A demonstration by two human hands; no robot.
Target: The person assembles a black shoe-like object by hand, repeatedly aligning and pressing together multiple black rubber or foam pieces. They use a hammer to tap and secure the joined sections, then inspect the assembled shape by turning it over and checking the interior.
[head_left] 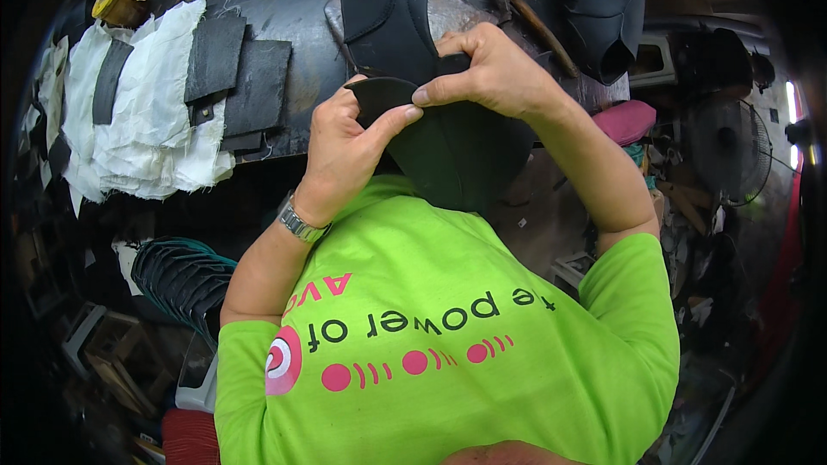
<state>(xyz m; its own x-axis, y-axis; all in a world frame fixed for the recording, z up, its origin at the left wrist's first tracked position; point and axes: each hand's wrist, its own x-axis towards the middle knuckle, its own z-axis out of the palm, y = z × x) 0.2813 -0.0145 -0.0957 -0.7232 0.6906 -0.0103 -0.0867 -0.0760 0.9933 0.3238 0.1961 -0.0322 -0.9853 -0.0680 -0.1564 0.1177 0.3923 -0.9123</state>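
Note:
A black leather boot upper (pixel 389 21) with stitched seams spans from the tabletop toward my body, its lower part hanging past the table edge in front of my chest. My left hand (pixel 345 142), with a metal watch on the wrist, pinches the upper's curved edge between thumb and fingers. From the other side, my right hand (pixel 500 73) grips the same edge, and the two thumbs nearly meet at the middle. The fingers beneath the leather are mostly hidden. Under the upper lies a worn grey slab (pixel 452 12).
A wooden-handled hammer (pixel 543 34) lies right of the slab, beside another black upper (pixel 603 12). White cloth pieces (pixel 138 133), dark leather pieces (pixel 256 86) and a yellow-lidded jar (pixel 119 4) occupy the left. Stacked black pieces (pixel 185 284) sit below; a fan (pixel 732 150) stands right.

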